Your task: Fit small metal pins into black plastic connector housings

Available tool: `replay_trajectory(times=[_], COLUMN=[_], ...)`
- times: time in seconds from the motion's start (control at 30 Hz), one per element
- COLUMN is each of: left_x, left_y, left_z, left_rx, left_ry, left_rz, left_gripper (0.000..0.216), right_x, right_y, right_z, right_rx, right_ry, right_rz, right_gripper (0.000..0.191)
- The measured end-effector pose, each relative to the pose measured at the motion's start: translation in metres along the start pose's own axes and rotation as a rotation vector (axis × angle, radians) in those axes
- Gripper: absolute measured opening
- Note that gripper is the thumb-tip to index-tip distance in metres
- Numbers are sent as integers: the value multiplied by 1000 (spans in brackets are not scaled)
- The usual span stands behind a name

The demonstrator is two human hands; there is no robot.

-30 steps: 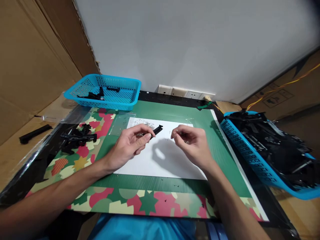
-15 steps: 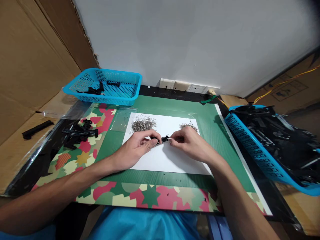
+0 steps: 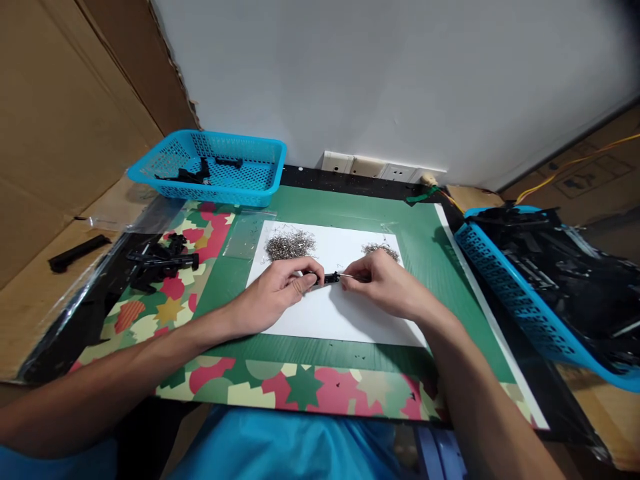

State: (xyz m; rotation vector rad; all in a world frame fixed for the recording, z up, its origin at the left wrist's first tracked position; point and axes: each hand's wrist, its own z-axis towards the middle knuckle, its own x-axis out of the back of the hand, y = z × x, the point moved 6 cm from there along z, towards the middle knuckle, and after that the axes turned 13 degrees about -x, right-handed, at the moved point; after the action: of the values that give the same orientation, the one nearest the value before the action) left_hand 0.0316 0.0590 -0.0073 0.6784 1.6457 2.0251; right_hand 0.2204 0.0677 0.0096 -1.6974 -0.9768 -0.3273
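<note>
My left hand (image 3: pixel 280 291) is closed round a small black plastic part (image 3: pixel 330 278), whose right end sticks out past the fingertips. A thin metal pin (image 3: pixel 346 276) is pinched between the thumb and fingers of my right hand (image 3: pixel 383 283), with its tip at the right end of the black part. Whether the pin enters the part is too small to tell. Both hands are over a white sheet (image 3: pixel 345 323). Behind my left hand lies a pile of small metal pieces (image 3: pixel 290 245), and a smaller metal pile (image 3: pixel 379 250) lies behind my right hand.
A blue basket (image 3: pixel 210 197) with a few black parts stands at the back left. On the right, another blue basket (image 3: pixel 505 287) is heaped with black parts. Black parts (image 3: pixel 163 260) lie at the left, beside a long black piece (image 3: pixel 79 253). Sockets (image 3: pixel 367 167) line the wall.
The view has shifted slightly. My hands keep their holds on the black part and the pin, with only a slight change in the part's and pin's angle.
</note>
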Motion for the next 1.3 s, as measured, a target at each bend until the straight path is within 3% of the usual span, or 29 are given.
replay_trajectory(times=[0.27,0.5,0.7,1.07,1.3], left_x=[-1,0,0,1,3], left_y=[-4,-5,-4,-5,-11], left_z=[0,1,1,2,0], left_rx=[24,35,37,53,65], left_ry=[-21,-22,0,1,18], left_rz=[-29,-52,-62,-46,-62], left_gripper=[35,35,36,35,33], right_x=[0,3,4,2,8], right_y=[0,6,7,6,9], right_z=[4,5,5,7,4], right_rx=[13,0,27,-5,-19], right_ry=[59,114,128,160,140], right_rz=[-20,80,137,-41,-66], right_gripper=[34,22,29,39,35])
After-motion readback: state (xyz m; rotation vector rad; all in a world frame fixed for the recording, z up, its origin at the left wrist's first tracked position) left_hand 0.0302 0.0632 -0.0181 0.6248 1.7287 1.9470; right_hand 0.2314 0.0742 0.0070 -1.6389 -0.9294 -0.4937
